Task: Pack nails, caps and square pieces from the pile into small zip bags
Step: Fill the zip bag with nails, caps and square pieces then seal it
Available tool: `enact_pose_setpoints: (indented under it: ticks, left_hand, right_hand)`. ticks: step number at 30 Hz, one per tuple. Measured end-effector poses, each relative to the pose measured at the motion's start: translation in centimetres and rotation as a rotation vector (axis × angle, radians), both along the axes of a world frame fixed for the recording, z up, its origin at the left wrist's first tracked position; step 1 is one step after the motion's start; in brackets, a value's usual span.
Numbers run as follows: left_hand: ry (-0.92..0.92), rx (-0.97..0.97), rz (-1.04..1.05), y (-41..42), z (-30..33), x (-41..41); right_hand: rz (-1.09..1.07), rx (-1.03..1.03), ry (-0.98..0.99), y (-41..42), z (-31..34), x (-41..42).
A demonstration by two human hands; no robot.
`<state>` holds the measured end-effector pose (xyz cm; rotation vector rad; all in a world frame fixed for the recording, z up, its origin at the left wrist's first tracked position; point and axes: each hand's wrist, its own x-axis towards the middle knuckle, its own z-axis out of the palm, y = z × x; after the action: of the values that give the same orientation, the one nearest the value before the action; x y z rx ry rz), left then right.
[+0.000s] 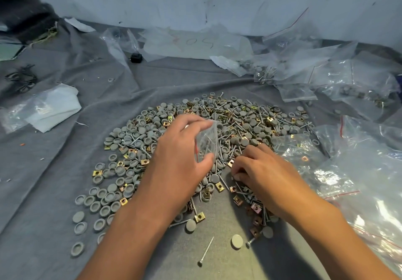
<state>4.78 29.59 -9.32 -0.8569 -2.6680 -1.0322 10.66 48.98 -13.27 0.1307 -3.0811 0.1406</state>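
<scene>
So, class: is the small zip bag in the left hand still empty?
No: the left hand holds a small zip bag with nails visible inside.

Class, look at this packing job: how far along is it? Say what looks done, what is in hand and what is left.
Done: filled bags lie at the far right. In hand: the left hand holds a small bag with nails inside, while the right hand picks at the pile. Left: a large pile of nails, caps and square pieces on the cloth.
</scene>
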Motion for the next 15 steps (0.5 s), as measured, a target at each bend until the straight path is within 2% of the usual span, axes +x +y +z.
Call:
enact_pose_setpoints:
  ticks: [1, 3, 4, 5, 6, 8, 11, 15]
  left_hand:
    - [0.002, -0.001, -0.003, 0.0, 0.0, 0.0]
    - [0.001, -0.004, -0.014, 0.0, 0.0, 0.1]
    - [0.002, -0.004, -0.02, 0.1, 0.0, 0.1]
    - [0.002, -0.006, -0.025, 0.1, 0.0, 0.1]
    - [0.001, -0.011, -0.029, 0.1, 0.0, 0.2]
    - [-0.004, -0.024, -0.042, 0.4, -0.1, 0.3]
    - [-0.017, -0.029, -0.052, 0.6, -0.3, 0.5]
    - [-0.009, -0.032, -0.045, 0.7, -0.4, 0.3]
  right_hand:
    - [-0.035, -0.104, 0.004, -0.2, 0.2, 0.0]
    - [-0.107, -0.44, 0.083, -1.0, 1.1, -0.1]
    - [-0.082, -0.577, 0.224, -1.4, 1.7, -0.1]
    - [-0.016, -0.63, 0.382, -1.7, 2.3, -0.1]
    - [0.05, -0.616, 0.508, -2.0, 2.9, 0.0]
    - [0.122, -0.557, 0.607, -2.5, 3.3, 0.0]
    - [0.1, -0.459, 0.606, -2.9, 3.0, -0.2]
    - [0.097, -0.609, 0.619, -2.8, 2.7, -0.3]
